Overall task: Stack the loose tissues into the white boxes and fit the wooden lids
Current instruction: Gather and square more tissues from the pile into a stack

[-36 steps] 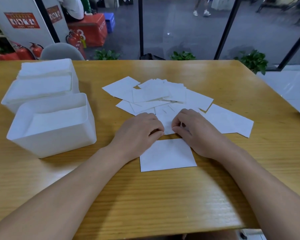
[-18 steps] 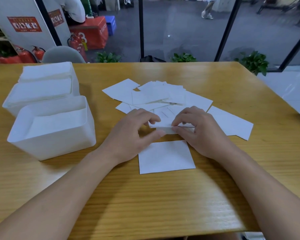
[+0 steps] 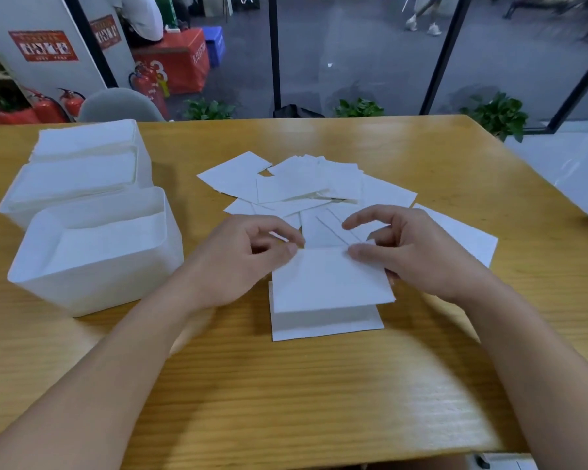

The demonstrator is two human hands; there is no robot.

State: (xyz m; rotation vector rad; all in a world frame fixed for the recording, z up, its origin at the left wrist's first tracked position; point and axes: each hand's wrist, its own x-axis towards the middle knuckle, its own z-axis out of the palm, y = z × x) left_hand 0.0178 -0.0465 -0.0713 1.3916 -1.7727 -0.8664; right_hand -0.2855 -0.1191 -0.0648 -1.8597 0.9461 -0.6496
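Plain white square paper tissues (image 3: 333, 279), unpatterned; matte white plastic boxes (image 3: 92, 262); honey-yellow wooden table (image 3: 286, 395) with fine straight grain; red fire extinguishers (image 3: 67, 103); green leafy potted plants (image 3: 498, 113) behind.

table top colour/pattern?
Honey-yellow wood grain, streaks running left-right, on the table; head view shows it.

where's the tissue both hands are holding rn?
Head view, centre: the white square tissue hangs pinched between left hand and right hand, over another flat tissue.
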